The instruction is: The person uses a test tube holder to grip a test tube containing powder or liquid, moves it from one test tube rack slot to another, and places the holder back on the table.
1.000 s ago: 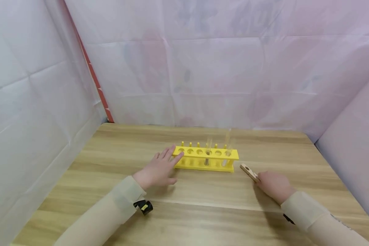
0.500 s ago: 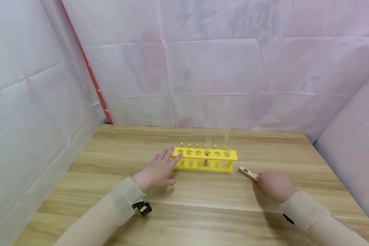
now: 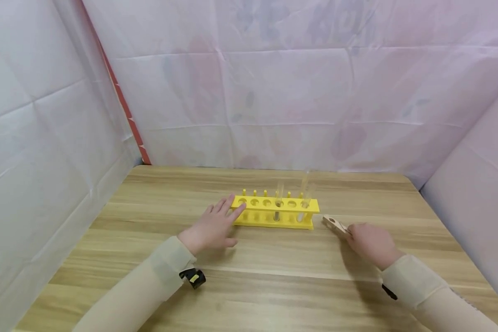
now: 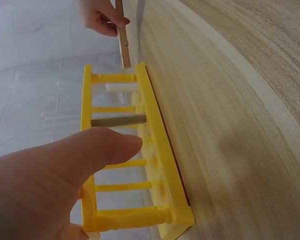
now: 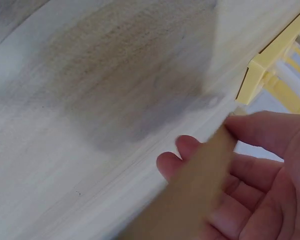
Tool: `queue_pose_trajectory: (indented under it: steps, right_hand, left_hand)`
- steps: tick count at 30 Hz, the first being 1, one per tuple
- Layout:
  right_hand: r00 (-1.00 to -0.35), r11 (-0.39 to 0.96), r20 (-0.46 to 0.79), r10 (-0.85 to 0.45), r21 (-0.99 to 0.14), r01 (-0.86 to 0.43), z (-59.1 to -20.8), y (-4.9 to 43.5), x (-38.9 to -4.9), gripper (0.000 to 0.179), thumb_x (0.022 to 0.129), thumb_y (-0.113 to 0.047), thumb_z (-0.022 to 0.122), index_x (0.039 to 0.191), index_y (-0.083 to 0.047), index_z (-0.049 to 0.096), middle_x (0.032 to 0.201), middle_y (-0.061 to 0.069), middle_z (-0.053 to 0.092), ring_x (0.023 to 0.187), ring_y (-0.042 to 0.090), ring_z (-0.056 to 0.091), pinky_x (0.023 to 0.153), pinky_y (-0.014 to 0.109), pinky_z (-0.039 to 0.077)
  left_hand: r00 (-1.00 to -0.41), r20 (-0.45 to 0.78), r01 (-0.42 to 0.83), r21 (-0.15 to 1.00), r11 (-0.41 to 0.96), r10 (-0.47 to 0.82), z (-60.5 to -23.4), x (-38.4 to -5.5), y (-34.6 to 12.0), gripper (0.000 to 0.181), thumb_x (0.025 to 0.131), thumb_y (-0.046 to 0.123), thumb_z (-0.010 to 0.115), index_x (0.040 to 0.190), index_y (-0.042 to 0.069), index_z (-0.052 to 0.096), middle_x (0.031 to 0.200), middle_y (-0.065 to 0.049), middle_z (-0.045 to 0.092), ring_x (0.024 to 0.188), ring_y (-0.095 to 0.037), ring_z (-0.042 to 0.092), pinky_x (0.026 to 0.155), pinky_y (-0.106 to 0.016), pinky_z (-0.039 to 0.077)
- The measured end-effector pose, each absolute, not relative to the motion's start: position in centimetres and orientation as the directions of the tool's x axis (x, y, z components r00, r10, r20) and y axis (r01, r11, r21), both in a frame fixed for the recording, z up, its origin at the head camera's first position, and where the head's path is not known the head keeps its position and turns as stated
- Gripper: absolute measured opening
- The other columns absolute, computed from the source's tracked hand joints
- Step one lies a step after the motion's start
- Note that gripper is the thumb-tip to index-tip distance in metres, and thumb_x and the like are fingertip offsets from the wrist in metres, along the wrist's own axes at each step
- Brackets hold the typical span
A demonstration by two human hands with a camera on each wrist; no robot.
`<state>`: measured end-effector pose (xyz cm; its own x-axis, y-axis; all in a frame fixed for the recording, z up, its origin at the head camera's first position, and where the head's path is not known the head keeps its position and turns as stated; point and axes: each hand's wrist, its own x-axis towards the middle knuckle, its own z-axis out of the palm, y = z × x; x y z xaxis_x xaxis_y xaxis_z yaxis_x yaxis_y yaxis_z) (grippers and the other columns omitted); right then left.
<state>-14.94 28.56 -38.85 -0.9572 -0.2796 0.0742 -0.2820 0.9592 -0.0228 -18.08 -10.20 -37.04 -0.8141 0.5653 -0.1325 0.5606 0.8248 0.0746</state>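
A yellow test tube rack stands on the wooden table. My left hand rests on its left end with spread, mostly straight fingers; the thumb points along the rack's front. One glass test tube with dark contents sits in the fourth hole from the left. In the rightmost hole is another test tube with white contents. Clear glass also rises behind it, too faint to tell apart. My right hand grips a wooden test tube holder, whose tip points at the rack's right end, apart from it.
Upright yellow pegs line the rack's back. Pale sheets hang behind the table and along both sides. A red strip runs down the back left corner.
The tip of the test tube holder dips slightly, then rises and tilts a little. My left hand and the rack stay in place; the head view shifts slightly.
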Motion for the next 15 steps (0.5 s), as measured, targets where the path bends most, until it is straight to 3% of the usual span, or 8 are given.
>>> queue_pose_trajectory:
  steps: [15]
  right_hand:
    - [-0.924, 0.936, 0.192, -0.331, -0.056, -0.347, -38.76, 28.49, -14.98, 0.015, 0.086, -0.005, 0.06, 0.076, -0.007, 0.05, 0.058, -0.002, 0.044, 0.05, 0.013, 0.04, 0.041, 0.033, 0.036]
  left_hand:
    - [-0.81, -0.139, 0.564, 0.084, 0.822, 0.57, -37.15, -18.29, -10.03, 0.092, 0.083, 0.048, 0.064, 0.152, 0.019, 0.009, 0.154, -0.017, -0.004, 0.139, -0.037, 0.009, 0.106, -0.056, 0.021]
